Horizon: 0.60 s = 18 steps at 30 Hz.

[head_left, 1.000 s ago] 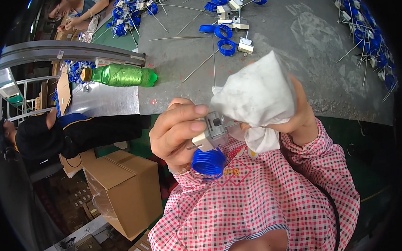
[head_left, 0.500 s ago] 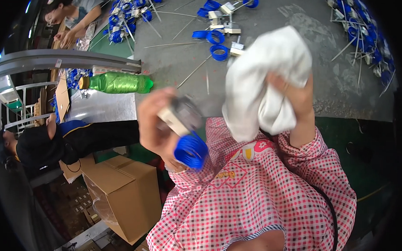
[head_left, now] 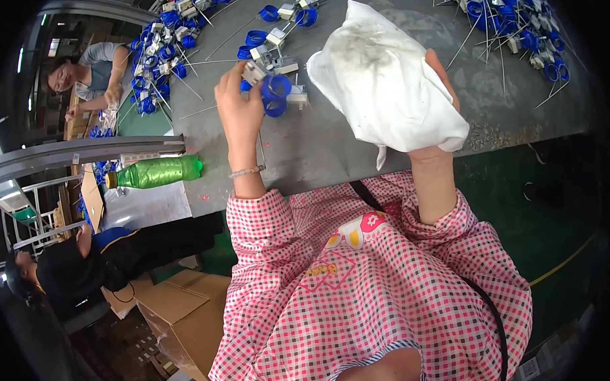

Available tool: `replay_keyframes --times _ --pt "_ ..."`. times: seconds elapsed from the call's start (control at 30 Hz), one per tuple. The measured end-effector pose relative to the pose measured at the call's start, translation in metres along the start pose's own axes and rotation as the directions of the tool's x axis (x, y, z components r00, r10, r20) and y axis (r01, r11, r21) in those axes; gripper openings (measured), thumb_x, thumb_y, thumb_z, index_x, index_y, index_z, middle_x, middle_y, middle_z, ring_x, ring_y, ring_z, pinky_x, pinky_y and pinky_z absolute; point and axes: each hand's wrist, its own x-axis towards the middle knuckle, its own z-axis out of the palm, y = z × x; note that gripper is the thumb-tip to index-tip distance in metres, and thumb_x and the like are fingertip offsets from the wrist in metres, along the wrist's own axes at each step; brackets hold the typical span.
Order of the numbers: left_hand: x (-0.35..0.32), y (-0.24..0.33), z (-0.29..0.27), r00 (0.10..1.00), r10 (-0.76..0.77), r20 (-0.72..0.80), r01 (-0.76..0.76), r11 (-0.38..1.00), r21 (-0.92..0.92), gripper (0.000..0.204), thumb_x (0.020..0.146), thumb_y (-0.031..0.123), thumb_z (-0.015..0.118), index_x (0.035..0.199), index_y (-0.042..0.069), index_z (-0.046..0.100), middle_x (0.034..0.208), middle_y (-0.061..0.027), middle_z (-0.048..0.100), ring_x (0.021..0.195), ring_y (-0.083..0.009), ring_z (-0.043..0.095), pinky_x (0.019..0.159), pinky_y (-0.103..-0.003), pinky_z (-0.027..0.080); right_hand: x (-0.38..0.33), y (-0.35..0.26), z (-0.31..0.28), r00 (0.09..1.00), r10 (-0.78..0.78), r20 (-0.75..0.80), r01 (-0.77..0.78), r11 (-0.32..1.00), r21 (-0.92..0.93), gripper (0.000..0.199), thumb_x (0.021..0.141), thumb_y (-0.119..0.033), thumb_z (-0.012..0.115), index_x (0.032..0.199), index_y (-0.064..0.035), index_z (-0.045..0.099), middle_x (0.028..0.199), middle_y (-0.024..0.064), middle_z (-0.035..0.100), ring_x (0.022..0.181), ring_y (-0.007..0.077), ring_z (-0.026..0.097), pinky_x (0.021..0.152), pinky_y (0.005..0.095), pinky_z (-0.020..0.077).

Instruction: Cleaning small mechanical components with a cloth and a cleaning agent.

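Observation:
My left hand (head_left: 240, 112) reaches over the grey table, fingertips closed on a small pale box-shaped unit (head_left: 252, 73). Blue coiled tubing (head_left: 275, 91) lies right beside that unit; I cannot tell whether this coil belongs to it or to units on the table. More such units with blue coils (head_left: 277, 37) and thin rods lie just beyond the hand. A white cloth (head_left: 388, 73) with a grey smudge is draped over my right hand (head_left: 441, 142). The thumb shows at the cloth's right edge, and the cloth hides the other fingers.
Piles of blue-coiled units lie at the far left (head_left: 156, 68) and far right (head_left: 514, 15). A green bottle (head_left: 160, 172) lies on its side by a metal rail (head_left: 82, 150). Two people are at the left. A cardboard box (head_left: 181, 309) stands below the table's left end.
My left hand has moved away from my body with the unit, out to the units on the table. My right hand's cloth has turned and spread, showing a smudge. The view has shifted.

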Motion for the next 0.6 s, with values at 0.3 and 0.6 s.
replay_keyframes --times 0.3,0.6 --pt "-0.029 0.077 -0.025 0.992 0.109 0.065 -0.071 0.897 -0.435 0.068 0.063 0.014 0.069 0.12 0.0 0.033 0.116 -0.0171 0.038 0.109 -0.03 0.035 0.093 -0.038 0.029 0.014 0.005 0.003 0.975 0.203 -0.093 -0.174 0.952 0.253 0.053 0.086 -0.041 0.035 0.12 -0.0008 0.04 0.123 0.0146 0.043 0.115 0.0281 0.039 0.099 0.0425 0.0257" --pt "-0.052 0.098 0.003 0.922 0.039 0.385 0.225 0.757 -0.614 0.046 0.067 0.006 0.063 0.109 0.001 0.045 0.107 -0.0139 0.046 0.101 -0.0253 0.045 0.085 -0.032 0.037 0.022 0.002 0.01 0.984 0.176 -0.012 -0.167 0.953 0.254 0.046 0.087 -0.035 0.037 0.119 -0.001 0.041 0.123 0.0147 0.043 0.116 0.029 0.038 0.099 0.0432 0.0266"
